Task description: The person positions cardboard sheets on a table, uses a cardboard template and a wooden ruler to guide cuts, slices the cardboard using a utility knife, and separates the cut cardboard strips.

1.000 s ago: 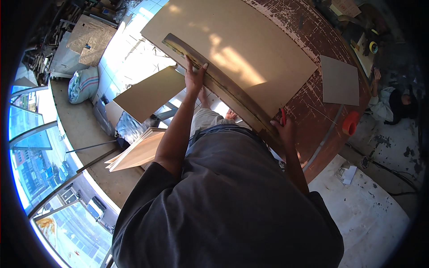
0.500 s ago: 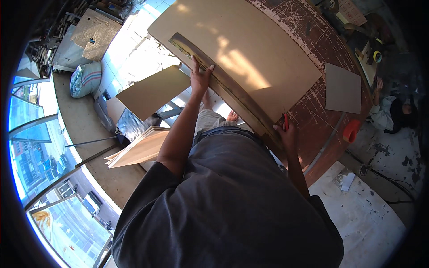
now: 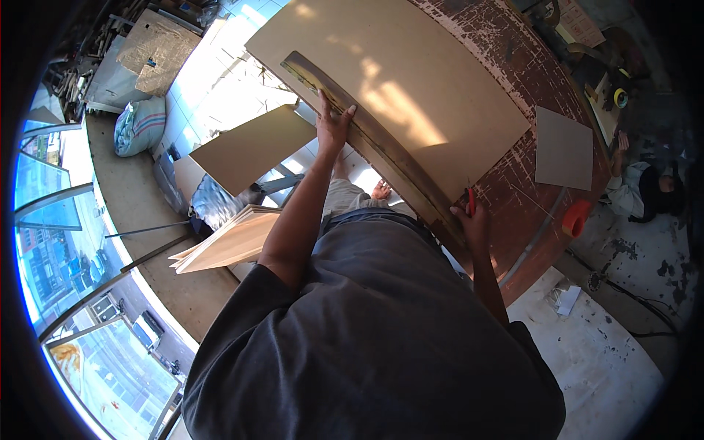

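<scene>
A large tan board (image 3: 469,95) lies over the worn red-brown tabletop (image 3: 513,176). Along its near edge, running diagonally, rests a long dark-brown straightedge (image 3: 392,158). My left hand (image 3: 334,130) grips this bar at its upper half, thumb on top and fingers round the far-left side. At the bar's lower end is my right hand (image 3: 475,224), closed round a slim red-handled tool (image 3: 471,202) whose tip is too small to make out. Its thumb presses on the straightedge by the board's lower corner.
A small grey panel (image 3: 563,147) and a red tape roll (image 3: 575,217) lie on the table's right side. Left of me are a loose brown panel (image 3: 253,150), a stack of thin sheets (image 3: 231,242) and a white sack (image 3: 141,126). Another person (image 3: 642,187) sits at far right.
The whole view has shifted very slightly. Both hands keep their places on the straightedge, and the red-handled tool stays in my right hand.
</scene>
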A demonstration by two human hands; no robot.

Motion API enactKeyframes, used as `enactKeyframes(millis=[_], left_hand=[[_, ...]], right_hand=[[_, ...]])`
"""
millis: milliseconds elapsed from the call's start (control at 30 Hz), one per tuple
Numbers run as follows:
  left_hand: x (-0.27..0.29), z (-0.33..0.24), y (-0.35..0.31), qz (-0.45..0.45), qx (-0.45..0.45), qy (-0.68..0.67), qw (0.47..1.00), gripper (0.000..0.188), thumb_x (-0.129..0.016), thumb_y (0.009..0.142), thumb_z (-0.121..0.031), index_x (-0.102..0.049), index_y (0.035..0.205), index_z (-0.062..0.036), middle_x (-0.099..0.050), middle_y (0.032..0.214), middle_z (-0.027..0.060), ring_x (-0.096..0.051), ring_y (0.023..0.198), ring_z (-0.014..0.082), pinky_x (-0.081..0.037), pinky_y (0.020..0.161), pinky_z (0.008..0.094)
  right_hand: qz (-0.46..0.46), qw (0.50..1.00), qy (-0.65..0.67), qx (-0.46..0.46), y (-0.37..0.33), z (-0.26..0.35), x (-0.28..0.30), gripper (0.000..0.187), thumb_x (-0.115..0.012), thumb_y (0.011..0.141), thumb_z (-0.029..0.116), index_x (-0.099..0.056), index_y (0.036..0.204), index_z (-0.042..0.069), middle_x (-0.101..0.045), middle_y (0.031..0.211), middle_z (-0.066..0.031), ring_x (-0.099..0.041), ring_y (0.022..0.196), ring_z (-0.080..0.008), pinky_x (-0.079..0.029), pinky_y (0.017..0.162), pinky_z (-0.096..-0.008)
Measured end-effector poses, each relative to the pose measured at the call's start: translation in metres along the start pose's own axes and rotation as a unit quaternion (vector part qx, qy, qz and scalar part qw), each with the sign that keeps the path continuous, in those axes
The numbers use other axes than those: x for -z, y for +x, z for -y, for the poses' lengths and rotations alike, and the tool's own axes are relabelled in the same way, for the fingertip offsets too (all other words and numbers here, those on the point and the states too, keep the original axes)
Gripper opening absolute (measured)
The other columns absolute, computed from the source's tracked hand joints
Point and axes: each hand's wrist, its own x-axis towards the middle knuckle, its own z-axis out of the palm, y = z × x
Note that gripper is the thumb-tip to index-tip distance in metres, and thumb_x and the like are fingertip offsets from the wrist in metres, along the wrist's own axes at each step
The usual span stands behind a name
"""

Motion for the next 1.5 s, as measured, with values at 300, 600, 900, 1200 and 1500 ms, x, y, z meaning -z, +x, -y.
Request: enactKeyframes(millis=[300, 600, 900, 1200, 1500], left_hand=[[-0.001, -0.001, -0.001, -0.012, -0.023, 0.010, 1.000, 0.104, -0.077, 0.086, -0.036, -0.011, 0.160, -0.0059, -0.042, 0.143, 0.0380, -0.049, 0.129, 0.0479, -0.043, 0.107, 0.0458], [0.000, -0.013, -0.006, -0.006, 0.021, 0.057, 0.998, 0.103, -0.076, 0.087, -0.037, -0.008, 0.161, -0.0120, -0.049, 0.135, 0.0386, -0.055, 0.118, 0.0498, -0.046, 0.101, 0.0477], [0.006, -0.027, -0.008, 0.002, 0.045, 0.023, 0.999, 0.100, -0.075, 0.089, -0.036, -0.010, 0.161, -0.0103, -0.042, 0.144, 0.0379, -0.047, 0.132, 0.0472, -0.042, 0.107, 0.0471], [0.008, -0.032, -0.010, 0.018, 0.051, 0.020, 0.998, 0.098, -0.073, 0.091, -0.034, -0.010, 0.160, -0.0077, -0.033, 0.151, 0.0371, -0.038, 0.139, 0.0478, -0.038, 0.111, 0.0478], [0.002, -0.019, -0.008, -0.003, -0.035, 0.075, 0.997, 0.098, -0.071, 0.092, -0.038, -0.007, 0.161, -0.0095, -0.036, 0.144, 0.0408, -0.044, 0.129, 0.0503, -0.037, 0.108, 0.0476]], right_hand=[[0.015, 1.000, -0.005, -0.019, -0.002, 0.010, 0.003, 0.046, -0.088, 0.073, 0.026, -0.045, 0.073, 0.008, -0.043, 0.067, -0.0002, -0.042, 0.064, -0.0115, -0.040, 0.061, -0.0299], [0.015, 1.000, -0.026, -0.007, -0.001, 0.010, 0.002, 0.045, -0.088, 0.074, 0.027, -0.049, 0.077, 0.006, -0.041, 0.068, 0.0009, -0.041, 0.063, -0.0131, -0.040, 0.059, -0.0327], [0.032, 0.998, -0.025, -0.055, 0.000, 0.016, 0.004, 0.048, -0.088, 0.074, 0.029, -0.044, 0.074, 0.008, -0.038, 0.067, 0.0011, -0.040, 0.064, -0.0131, -0.038, 0.060, -0.0318], [0.021, 0.997, -0.063, -0.046, 0.003, 0.013, 0.004, 0.050, -0.088, 0.071, 0.034, -0.046, 0.072, 0.008, -0.040, 0.065, -0.0008, -0.040, 0.062, -0.0163, -0.038, 0.061, -0.0351], [0.016, 0.996, -0.006, -0.083, 0.000, 0.018, 0.004, 0.045, -0.087, 0.073, 0.030, -0.049, 0.078, 0.008, -0.042, 0.070, -0.0003, -0.043, 0.065, -0.0156, -0.039, 0.062, -0.0339]])
